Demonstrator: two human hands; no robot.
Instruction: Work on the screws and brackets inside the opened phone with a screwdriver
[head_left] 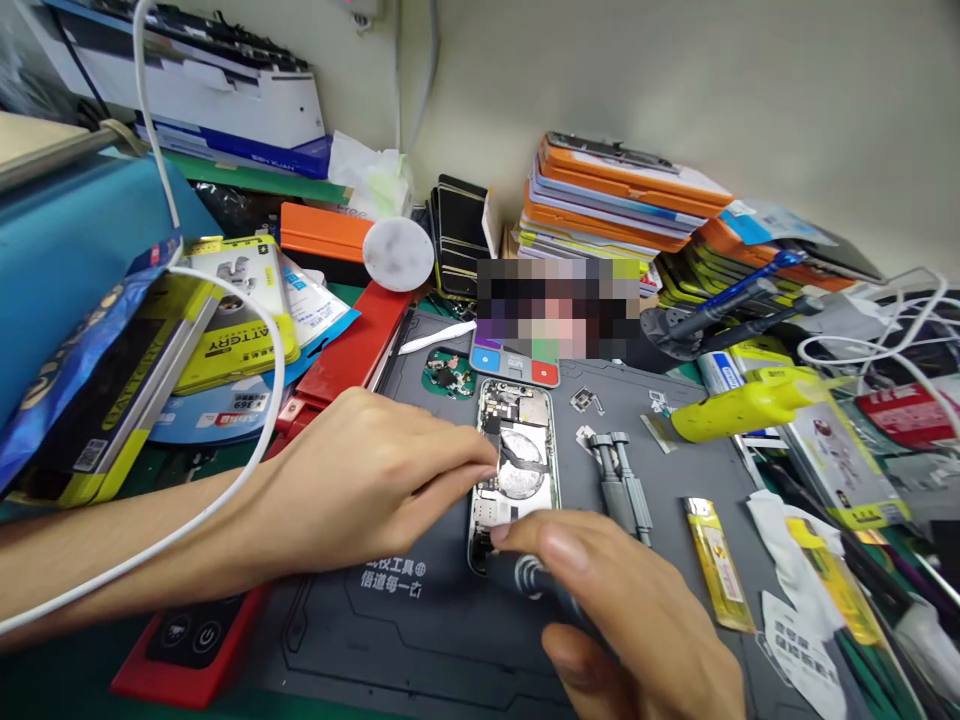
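Note:
An opened phone (529,510) lies on a dark grey work mat (345,640), its circuit board, metal plates and round silver patch exposed. My left hand (375,475) reaches in from the left, with fingers pinched together at the phone's left edge. Over the phone's lower end, my right hand (622,600) is closed around a dark screwdriver (531,576) with a ringed metal end. Its tip is hidden by my fingers. Small metal parts (586,401) rest right of the phone, and a small green round board (448,374) lies beyond its upper left.
Grey screwdrivers (624,488), a yellow lighter (718,565) and a yellow bottle (739,408) lie to the right. Battery boxes (236,320) and a red device (187,655) stand left. A white cable (279,400) loops across my left forearm. Stacked boxes (615,200) line the wall.

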